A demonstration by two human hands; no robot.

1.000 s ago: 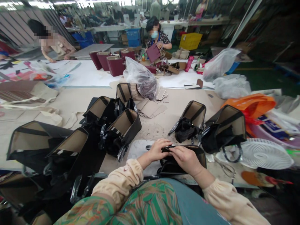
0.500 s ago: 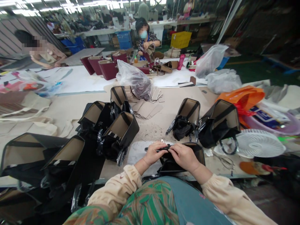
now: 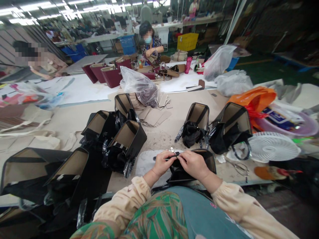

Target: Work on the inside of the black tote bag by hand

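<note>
- Lower centre: left hand [image 3: 163,163] and right hand [image 3: 194,164] meet, fingers pinched narrow on a dark strip [image 3: 177,154] by a black bag [image 3: 181,176]; two-sided hold presumably steadies it;
- Small metal piece [image 3: 171,149] stands above the left fingers;
- Centre right: open bags [image 3: 230,123] on the worktop [image 3: 161,137], perhaps kept within reach;
- Lower right: white basket [image 3: 274,146] crowds that side.

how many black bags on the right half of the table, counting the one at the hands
3: a bag at the right hand, another beyond it, a third farther right, left of the white basket. Others may be hidden.
</note>
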